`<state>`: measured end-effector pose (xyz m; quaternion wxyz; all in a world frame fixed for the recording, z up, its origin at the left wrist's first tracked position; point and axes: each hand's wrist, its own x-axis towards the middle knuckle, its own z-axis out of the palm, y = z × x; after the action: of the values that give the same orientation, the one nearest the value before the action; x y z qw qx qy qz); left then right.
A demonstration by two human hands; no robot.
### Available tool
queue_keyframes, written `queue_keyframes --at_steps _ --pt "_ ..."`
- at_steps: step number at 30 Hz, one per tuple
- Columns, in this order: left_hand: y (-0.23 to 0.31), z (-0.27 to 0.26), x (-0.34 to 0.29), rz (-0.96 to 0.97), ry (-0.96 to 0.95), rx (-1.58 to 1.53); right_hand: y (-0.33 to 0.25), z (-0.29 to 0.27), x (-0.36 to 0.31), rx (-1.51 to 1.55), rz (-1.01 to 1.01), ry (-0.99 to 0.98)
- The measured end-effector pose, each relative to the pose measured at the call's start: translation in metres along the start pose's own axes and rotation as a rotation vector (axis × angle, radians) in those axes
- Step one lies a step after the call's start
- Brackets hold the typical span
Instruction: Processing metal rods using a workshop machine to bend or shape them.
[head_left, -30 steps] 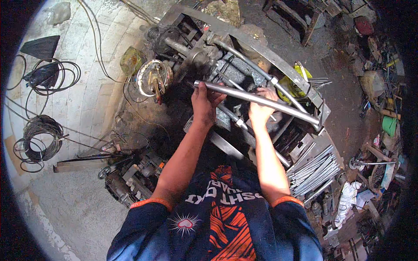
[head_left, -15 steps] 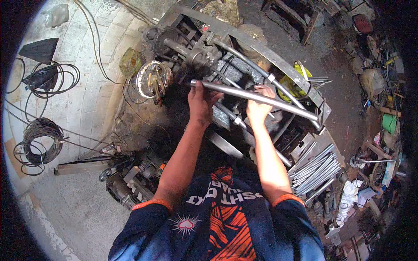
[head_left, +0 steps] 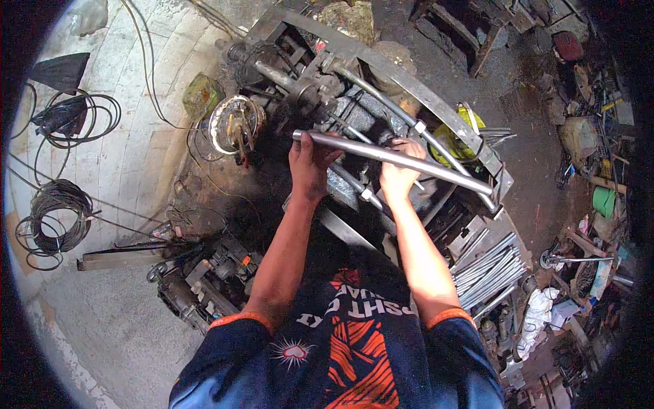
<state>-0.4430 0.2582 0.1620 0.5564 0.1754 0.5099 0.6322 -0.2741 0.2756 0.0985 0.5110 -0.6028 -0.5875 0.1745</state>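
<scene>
"In the head view, where's the steel bar (head_left: pixel 383 154)?"

"Above the machine frame (head_left: pixel 407 82), slanting toward its right corner; I can't tell whether that end touches."

"And the hands?"

"The left hand (head_left: pixel 308 169) grips near one end, thumb over the top; the right hand (head_left: pixel 398 178) supports it farther along from beneath, probably to keep the length balanced."

"Containers?"

"Beside the frame's left end, a round bucket (head_left: pixel 212 125) holds stick-like tools (head_left: pixel 238 131). At its right edge is something yellow (head_left: pixel 454 144), contents unclear."
</scene>
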Motion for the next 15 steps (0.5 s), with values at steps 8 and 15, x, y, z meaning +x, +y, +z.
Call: queue_keyframes --at_steps 8,15 --pt "0.000 -0.003 0.007 -0.003 -0.022 0.004 -0.002 0.000 0.006 0.009 -0.062 0.019" --pt "-0.008 0.009 0.008 0.064 0.035 -0.225 -0.002 -0.004 0.013 -0.012 -0.168 -0.040"
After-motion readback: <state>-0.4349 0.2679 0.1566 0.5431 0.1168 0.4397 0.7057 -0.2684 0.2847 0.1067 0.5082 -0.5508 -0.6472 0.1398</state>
